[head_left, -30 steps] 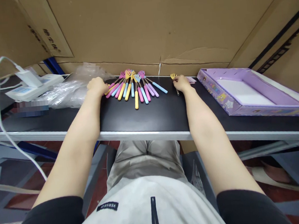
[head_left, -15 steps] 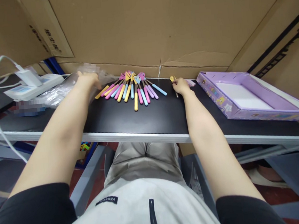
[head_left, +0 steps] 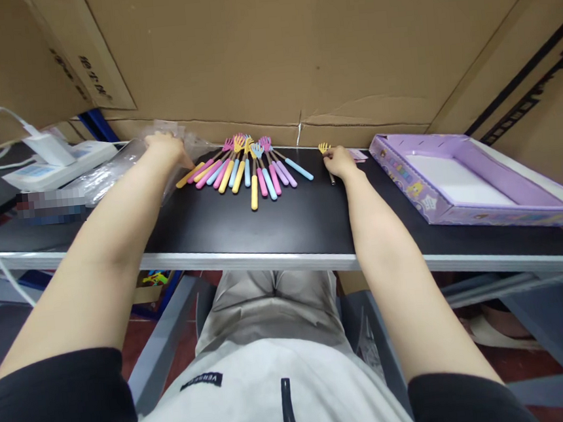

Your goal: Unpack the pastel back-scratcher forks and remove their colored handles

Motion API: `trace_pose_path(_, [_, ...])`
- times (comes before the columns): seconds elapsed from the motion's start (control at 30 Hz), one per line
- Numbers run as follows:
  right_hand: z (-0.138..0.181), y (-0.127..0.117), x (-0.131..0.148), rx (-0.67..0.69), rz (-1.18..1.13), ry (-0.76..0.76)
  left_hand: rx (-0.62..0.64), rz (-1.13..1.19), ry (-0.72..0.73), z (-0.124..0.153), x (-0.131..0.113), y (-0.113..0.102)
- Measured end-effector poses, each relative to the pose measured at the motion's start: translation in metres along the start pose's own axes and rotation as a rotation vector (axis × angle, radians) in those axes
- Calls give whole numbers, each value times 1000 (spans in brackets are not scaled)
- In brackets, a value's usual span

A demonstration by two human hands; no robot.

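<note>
Toward the back left of the black table, my left hand (head_left: 165, 149) is closed on a clear plastic bag (head_left: 111, 176), its thumb pointing toward the nearest yellow handle; the other fingertips are hidden. Right of it, several back scratchers (head_left: 255, 190) with claw-shaped heads lie fanned out, their handles yellow, pink, blue and purple. My right hand (head_left: 340, 162) pinches another back scratcher (head_left: 324, 147) by its metal shaft; its yellow claw shows above the fingers and a dark end below. Part of this one is covered by the hand.
An open purple printed box (head_left: 439, 213) with a white inside stands at the right. A small pink card (head_left: 358, 155) lies beside my right hand. A white power strip (head_left: 60, 163) with a plugged-in charger and cable sits at the left. Cardboard (head_left: 258, 55) walls the back.
The view has shifted slightly. My left forearm has swung a little to the left, while its hand stays at the bag. My right hand keeps its pinch on the back scratcher.
</note>
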State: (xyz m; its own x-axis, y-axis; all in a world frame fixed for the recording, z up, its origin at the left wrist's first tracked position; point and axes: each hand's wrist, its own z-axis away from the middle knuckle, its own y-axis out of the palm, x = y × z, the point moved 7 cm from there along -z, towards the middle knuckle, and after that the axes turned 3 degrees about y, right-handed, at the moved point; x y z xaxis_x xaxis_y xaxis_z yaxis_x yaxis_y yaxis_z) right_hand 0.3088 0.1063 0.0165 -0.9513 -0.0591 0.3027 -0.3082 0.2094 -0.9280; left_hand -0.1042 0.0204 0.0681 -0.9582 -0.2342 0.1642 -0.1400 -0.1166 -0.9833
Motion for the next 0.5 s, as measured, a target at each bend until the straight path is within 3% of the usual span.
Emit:
trace_pose_path(0.17, [-1,0,-1,-6,1,-1,-5,9,96,-12,-4,12])
trace_pose_path(0.43, [-1,1,-1,2,2,1,-15,43,50,-25,8,27])
trace_pose_path(0.5, [-1,1,-1,3,2,2,-64,165,57,-31,12,30])
